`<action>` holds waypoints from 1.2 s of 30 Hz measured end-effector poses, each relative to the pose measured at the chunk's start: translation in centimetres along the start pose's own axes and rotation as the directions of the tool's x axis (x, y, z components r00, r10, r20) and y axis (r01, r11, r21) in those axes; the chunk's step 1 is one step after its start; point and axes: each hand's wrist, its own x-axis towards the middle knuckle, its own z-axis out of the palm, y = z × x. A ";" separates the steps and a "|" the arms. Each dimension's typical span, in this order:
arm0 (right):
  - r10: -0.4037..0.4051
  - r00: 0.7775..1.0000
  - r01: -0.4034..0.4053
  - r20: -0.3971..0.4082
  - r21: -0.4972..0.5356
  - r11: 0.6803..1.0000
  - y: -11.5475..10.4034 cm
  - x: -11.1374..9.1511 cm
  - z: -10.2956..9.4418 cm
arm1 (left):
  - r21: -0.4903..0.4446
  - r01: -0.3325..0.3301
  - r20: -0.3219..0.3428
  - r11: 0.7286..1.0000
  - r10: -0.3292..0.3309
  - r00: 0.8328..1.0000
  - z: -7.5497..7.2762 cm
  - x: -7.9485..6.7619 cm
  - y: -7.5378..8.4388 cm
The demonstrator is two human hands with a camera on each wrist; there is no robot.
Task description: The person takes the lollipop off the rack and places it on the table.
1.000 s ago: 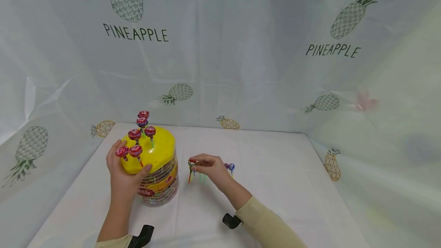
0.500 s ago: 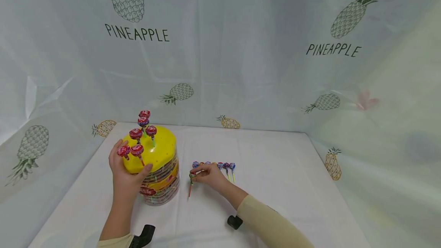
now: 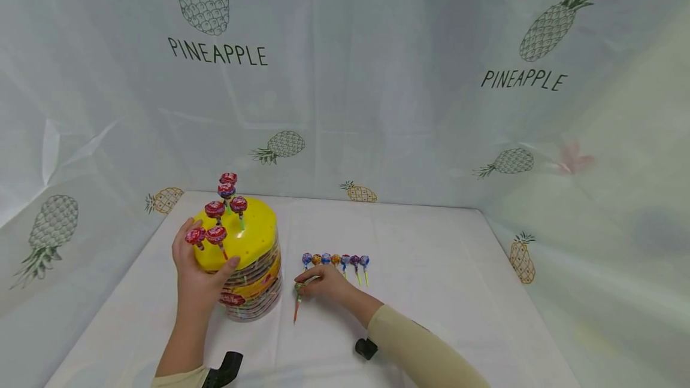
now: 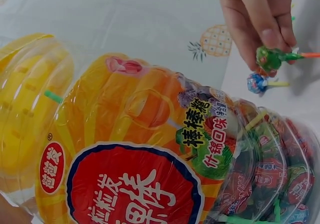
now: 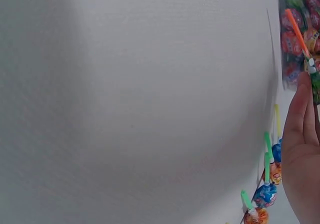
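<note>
My right fingers [image 3: 314, 272] pinch the green lollipop [image 3: 299, 292], now pulled away from the lollipop row [image 3: 336, 259], so it's out alone; my left fingers [image 3: 180, 245] hold the tub [image 3: 251, 259].

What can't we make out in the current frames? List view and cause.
Head: wrapper lettering on the lollipop row; too small.
Head: some row sticks; behind the right hand.
Left wrist: lollipop count in the jar; label and frame edges hide it.
Right wrist: part of the green-wrapped lollipop; right edge cuts it.
</note>
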 end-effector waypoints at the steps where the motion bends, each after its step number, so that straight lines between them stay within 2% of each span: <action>1: -0.002 1.000 0.002 0.004 -0.016 1.000 0.1 0.1 0.1 | -0.002 -0.002 -0.001 1.000 0.002 1.000 0.0 0.0 0.0; 9: 0.003 1.000 -0.007 -0.026 -0.151 0.988 0.6 0.4 0.5 | 0.005 -0.021 0.004 1.000 0.021 1.000 0.0 -0.1 0.0; 13: -0.007 1.000 0.003 -0.017 -0.241 0.971 0.5 0.4 0.4 | 0.009 -0.018 0.002 1.000 0.018 1.000 0.0 -0.1 -0.1; 19: -0.051 0.997 0.071 0.056 -0.463 0.883 -0.1 0.7 -0.3 | 0.011 -0.023 -0.003 1.000 0.023 1.000 -0.1 0.0 -0.1; 22: -0.060 0.992 0.109 0.111 -0.512 0.852 -0.5 0.9 -0.8 | 0.012 -0.024 -0.004 1.000 0.024 1.000 -0.1 0.0 -0.1; 26: -0.113 0.980 0.185 0.161 -0.557 0.809 -0.7 1.5 -1.7 | 0.012 -0.024 -0.002 1.000 0.024 1.000 -0.1 -0.1 -0.2; 32: -0.246 0.951 0.309 0.189 -0.645 0.699 -0.4 2.5 -2.7 | 0.006 -0.018 -0.002 1.000 0.018 1.000 0.0 0.0 -0.1; 36: -0.221 0.946 0.324 0.238 -0.712 0.622 -0.3 2.8 -2.8 | -0.002 -0.020 -0.005 1.000 0.020 1.000 -0.1 0.0 -0.1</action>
